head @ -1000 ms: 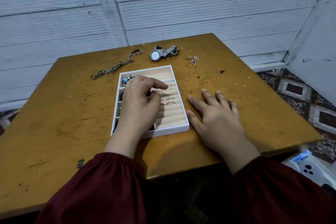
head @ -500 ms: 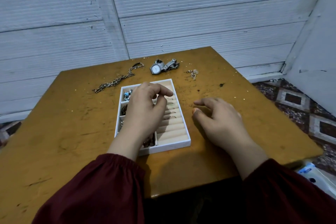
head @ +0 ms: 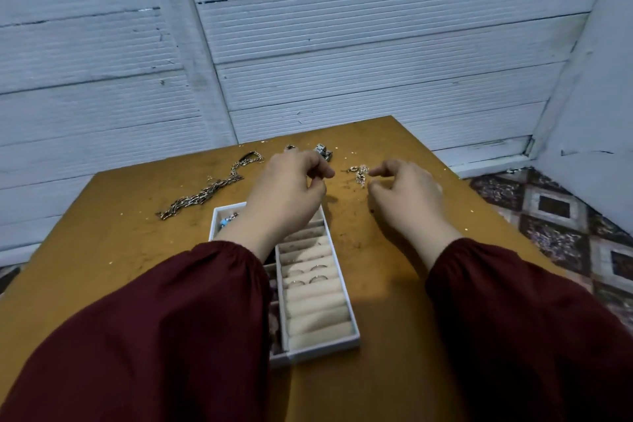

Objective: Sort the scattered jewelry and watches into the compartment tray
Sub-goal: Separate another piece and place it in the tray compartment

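Step in hand, as judged: pickup of small jewelry cluster (head: 359, 174), loose on bench (head: 102, 250) at upper centre of frame, beyond compartment tray (head: 323, 351). Right hand (head: 407, 197) just beside it, thumb and forefinger narrowly parted, holding nothing; left hand (head: 287, 188) curled, contents impossible to tell. Next move: fine pinch, clean lift. Cluster's long axis roughly top-to-bottom of frame, ends too small to distinguish.
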`<state>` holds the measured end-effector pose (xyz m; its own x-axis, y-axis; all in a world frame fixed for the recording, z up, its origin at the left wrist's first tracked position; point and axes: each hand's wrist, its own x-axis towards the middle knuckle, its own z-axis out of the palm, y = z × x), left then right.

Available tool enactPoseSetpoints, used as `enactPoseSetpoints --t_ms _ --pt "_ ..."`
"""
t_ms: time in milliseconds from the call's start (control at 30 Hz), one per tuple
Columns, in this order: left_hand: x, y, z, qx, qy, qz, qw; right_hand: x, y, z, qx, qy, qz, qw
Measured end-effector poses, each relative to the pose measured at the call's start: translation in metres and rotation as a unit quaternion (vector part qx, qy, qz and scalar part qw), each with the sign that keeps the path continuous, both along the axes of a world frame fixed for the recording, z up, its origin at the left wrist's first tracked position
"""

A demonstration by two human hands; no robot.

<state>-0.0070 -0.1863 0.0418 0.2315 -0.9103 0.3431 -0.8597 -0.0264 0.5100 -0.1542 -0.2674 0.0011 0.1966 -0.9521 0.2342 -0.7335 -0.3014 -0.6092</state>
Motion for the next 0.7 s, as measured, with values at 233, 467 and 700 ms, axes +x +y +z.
enactPoseSetpoints --t_ms 233,467,700 --pt "0.002 -0.056 -0.018 0.082 -0.083 0.013 0.993 0.015 -0.040 -0.009 -0.014 -0.041 -0.030 0.999" --pt "0.007 -0.104 -0.032 0.134 -0.176 0.004 0.975 0.022 -0.071 -0.013 -0.007 -0.068 -0.042 0.997" --pt "0.006 -0.122 -0.041 0.108 -0.251 0.019 0.962 0.020 -0.081 -0.016 0.014 -0.095 -0.044 0.994"
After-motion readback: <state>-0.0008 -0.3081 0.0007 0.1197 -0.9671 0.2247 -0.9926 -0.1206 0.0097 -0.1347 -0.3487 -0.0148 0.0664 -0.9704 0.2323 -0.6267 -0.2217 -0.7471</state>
